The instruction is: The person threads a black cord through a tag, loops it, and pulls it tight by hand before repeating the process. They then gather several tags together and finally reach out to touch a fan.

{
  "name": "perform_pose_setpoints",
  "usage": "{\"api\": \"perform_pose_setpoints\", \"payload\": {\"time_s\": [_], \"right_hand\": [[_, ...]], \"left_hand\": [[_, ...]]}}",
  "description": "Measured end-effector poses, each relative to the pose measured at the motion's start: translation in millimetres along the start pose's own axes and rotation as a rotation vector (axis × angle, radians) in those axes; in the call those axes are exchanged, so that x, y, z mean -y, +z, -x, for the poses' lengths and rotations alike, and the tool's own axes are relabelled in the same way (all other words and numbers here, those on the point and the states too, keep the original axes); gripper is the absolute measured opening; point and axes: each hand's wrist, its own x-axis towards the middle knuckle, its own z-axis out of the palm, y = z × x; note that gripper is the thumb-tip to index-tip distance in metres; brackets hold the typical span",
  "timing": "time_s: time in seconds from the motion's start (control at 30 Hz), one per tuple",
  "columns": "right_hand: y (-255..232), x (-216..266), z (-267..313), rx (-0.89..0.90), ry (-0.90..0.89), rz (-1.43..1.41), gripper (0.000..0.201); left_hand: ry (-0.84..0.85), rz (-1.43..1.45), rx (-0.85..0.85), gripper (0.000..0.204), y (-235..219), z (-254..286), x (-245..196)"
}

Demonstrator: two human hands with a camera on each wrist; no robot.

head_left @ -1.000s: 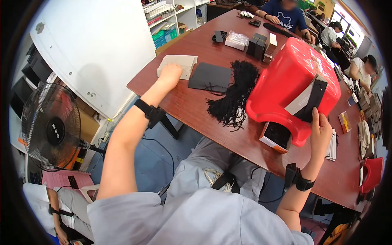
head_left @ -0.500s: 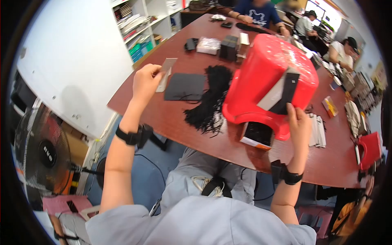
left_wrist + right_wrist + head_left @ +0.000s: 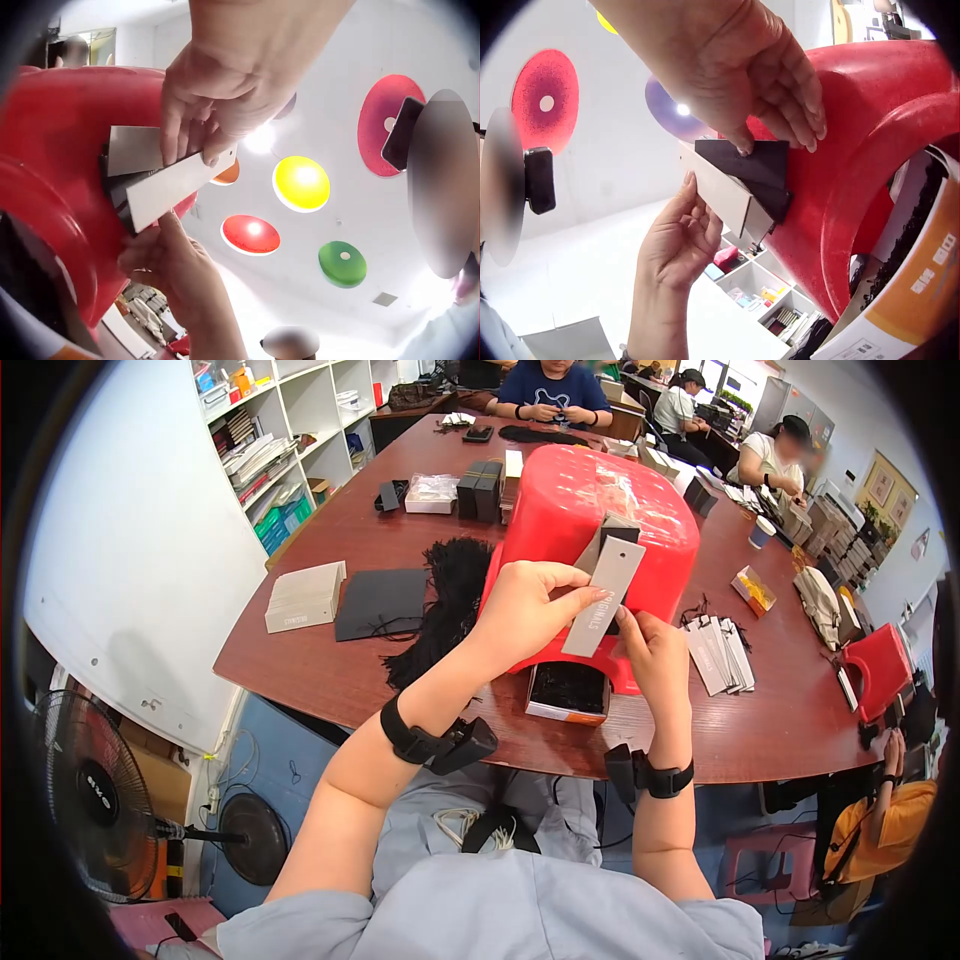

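Observation:
My left hand [image 3: 540, 605] pinches a grey tag [image 3: 612, 595] printed ORIGINALS between thumb and fingers, in front of a red plastic stool [image 3: 545, 490] on the table. Behind that tag, a black card [image 3: 757, 165] and another pale strip [image 3: 135, 150] stand against the stool's side. My right hand [image 3: 655, 655] is at the lower end of these pieces. In the right wrist view its thumb presses the black card, with the other fingers extended along the stool. A carton [image 3: 568, 700] of black cords sits under the stool's arch.
To the left lie a stack of grey tags [image 3: 300, 600], a dark sheet [image 3: 375, 605] and a bundle of black cords [image 3: 445, 580]. Corded tags [image 3: 718, 655] are fanned out on the right. Black boxes [image 3: 480, 490] stand farther back, and a person [image 3: 555, 400] sits across the table.
My left hand has lifted a grey tag off the left stack and brought it right, to the stool. My right hand has stayed by the black card. The head view has swung right.

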Motion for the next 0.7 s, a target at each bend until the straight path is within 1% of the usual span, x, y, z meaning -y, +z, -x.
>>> {"api": "perform_pose_setpoints", "payload": {"time_s": [0.13,0.2,0.23,0.3,0.33,0.37,0.4,0.43,0.47,0.5,0.53,0.57,0.6,0.63,0.67,0.7], "right_hand": [[0,1,0,0.001,0.002,0.004,0.040],[0,0,0,-0.013,-0.002,0.030,0.039],[0,-1,0,-0.002,-0.010,0.026,0.039],[1,-2,0,-0.022,0.007,-0.041,0.035],[1,-2,0,-0.029,0.006,0.010,0.033],[-2,3,2,0.034,0.106,-0.008,0.030],[-1,3,3,0.005,0.098,-0.038,0.030],[-2,-17,2,0.054,0.054,0.023,0.029],[-4,-25,4,0.083,0.001,0.057,0.030],[-6,-34,6,0.111,-0.053,0.090,0.032],[-5,-73,-2,0.108,-0.251,0.145,0.031],[-4,-92,-7,0.116,-0.246,-0.054,0.031],[-11,-82,-7,0.043,-0.312,0.043,0.027],[-12,-56,-6,0.080,-0.350,-0.003,0.027],[-24,-28,5,0.075,-0.407,0.087,0.025],[-37,-5,20,0.065,-0.458,0.185,0.023]], "left_hand": [[0.022,-0.032,-0.042,0.019,1,-1,-2],[-0.069,-0.156,-0.076,0.019,1,-7,-5],[0.016,-0.165,-0.113,0.020,0,-10,3],[-0.016,-0.440,-0.126,0.032,-4,-10,5],[-0.055,-0.601,-0.138,0.036,-7,-6,2],[-0.028,-0.646,-0.133,0.037,-10,-1,4],[-0.012,-0.705,-0.147,0.038,-15,8,8],[0.037,-0.727,-0.161,0.036,-20,19,14],[0.076,-0.772,-0.185,0.034,-30,36,19],[0.063,-0.744,-0.221,0.034,-42,55,22],[0.064,-0.721,-0.253,0.033,-59,77,21],[0.022,-0.730,-0.366,0.032,-80,103,19],[-0.006,-0.720,-0.462,0.031,-100,128,17],[-0.080,-0.750,-0.563,0.028,-125,156,11],[-0.075,-0.745,-0.734,0.031,-150,186,7],[-0.247,-0.703,-0.894,0.031,-171,217,-3]]}}
